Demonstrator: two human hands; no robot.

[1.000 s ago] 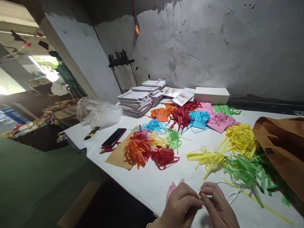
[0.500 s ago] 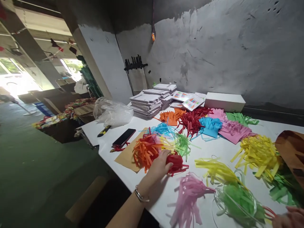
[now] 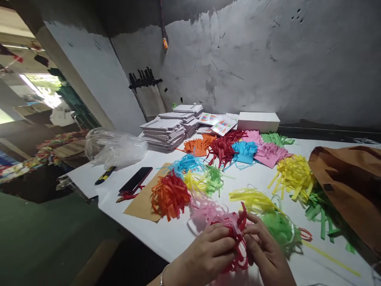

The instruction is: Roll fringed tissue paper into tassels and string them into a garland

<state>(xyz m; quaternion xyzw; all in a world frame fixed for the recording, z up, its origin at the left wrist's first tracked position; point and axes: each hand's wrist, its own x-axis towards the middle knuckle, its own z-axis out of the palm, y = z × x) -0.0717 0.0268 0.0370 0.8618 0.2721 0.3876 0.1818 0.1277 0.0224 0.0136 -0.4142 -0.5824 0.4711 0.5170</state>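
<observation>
Low in the middle of the view, both my hands meet over a red paper tassel (image 3: 240, 257). My left hand (image 3: 206, 251) is closed around its fringe from the left. On the other side, the fingers of my right hand (image 3: 263, 248) pinch its upper end. A pink tassel (image 3: 205, 210) spreads behind my left hand, its strands mixed with the red ones. An orange tassel with red strips (image 3: 169, 196) lies left of my hands, partly on a brown paper sheet (image 3: 141, 206). Beyond my right hand rest a green tassel (image 3: 275, 226) and a yellow one (image 3: 251, 198).
A phone (image 3: 136, 179), a yellow-black cutter (image 3: 105, 175) and a clear plastic bag (image 3: 116, 147) occupy the table's left. Stacked white packets (image 3: 163, 133) and a white box (image 3: 258, 121) stand along the wall, behind several coloured fringes. A brown bag (image 3: 345, 174) opens at right.
The view has swung right. My left hand has left the tassels by the brown paper and come nearer me. My right hand has moved in from the lower right edge to join it.
</observation>
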